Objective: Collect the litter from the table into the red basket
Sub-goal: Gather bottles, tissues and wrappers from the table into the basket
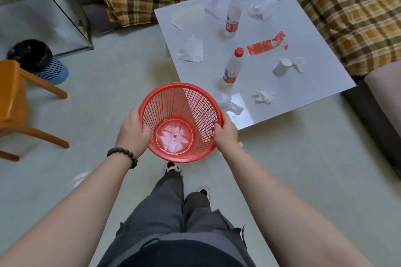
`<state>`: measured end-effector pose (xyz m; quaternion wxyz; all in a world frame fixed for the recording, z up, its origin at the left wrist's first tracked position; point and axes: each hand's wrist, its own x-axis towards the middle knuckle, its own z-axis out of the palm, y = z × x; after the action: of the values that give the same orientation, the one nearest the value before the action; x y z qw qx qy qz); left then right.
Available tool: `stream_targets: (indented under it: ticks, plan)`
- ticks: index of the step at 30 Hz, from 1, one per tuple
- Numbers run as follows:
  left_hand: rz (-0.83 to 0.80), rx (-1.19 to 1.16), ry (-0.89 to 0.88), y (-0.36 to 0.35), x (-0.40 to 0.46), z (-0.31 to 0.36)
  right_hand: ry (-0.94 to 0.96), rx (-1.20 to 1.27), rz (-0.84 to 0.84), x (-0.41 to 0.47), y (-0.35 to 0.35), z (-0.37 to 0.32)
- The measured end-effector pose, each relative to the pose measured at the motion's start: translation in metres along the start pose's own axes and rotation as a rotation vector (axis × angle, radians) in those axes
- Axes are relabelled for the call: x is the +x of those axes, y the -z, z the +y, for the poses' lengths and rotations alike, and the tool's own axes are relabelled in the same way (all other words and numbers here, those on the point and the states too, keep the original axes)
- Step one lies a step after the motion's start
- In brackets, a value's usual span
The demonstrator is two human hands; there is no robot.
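Over a grey floor (112, 102), before the near corner of the littered desk (308, 34), the empty red basket (180, 121) is held, mouth facing up, by the left hand (133, 131) and right hand (224, 133), fingers (213, 129) clamped on opposite rim sides.

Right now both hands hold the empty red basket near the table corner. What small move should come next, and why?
Probably set the red basket down by the table's near corner. Both the left hand and the right hand grip its rim, so neither is free to pick up anything. It is empty, and the crumpled tissue lies nearest, just beyond its rim.
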<state>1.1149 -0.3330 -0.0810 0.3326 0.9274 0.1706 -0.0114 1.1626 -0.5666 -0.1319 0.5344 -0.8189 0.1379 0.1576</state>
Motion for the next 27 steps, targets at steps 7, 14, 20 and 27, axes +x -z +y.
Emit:
stream_targets:
  ticks: [7,14,20,27]
  plan:
    - [-0.044,-0.008,0.069,-0.002,0.080,-0.015,-0.037,-0.026,-0.026,0.059,-0.031,-0.026]
    - [-0.037,-0.007,0.188,-0.005,0.149,-0.046,-0.073,-0.127,0.025,0.121,-0.034,-0.021]
    - [-0.056,0.055,0.251,-0.010,0.177,-0.067,-0.227,-0.522,0.050,0.171,-0.018,0.026]
    - [0.017,0.068,0.329,-0.034,0.192,-0.075,-0.166,-0.731,-0.111,0.221,-0.051,0.075]
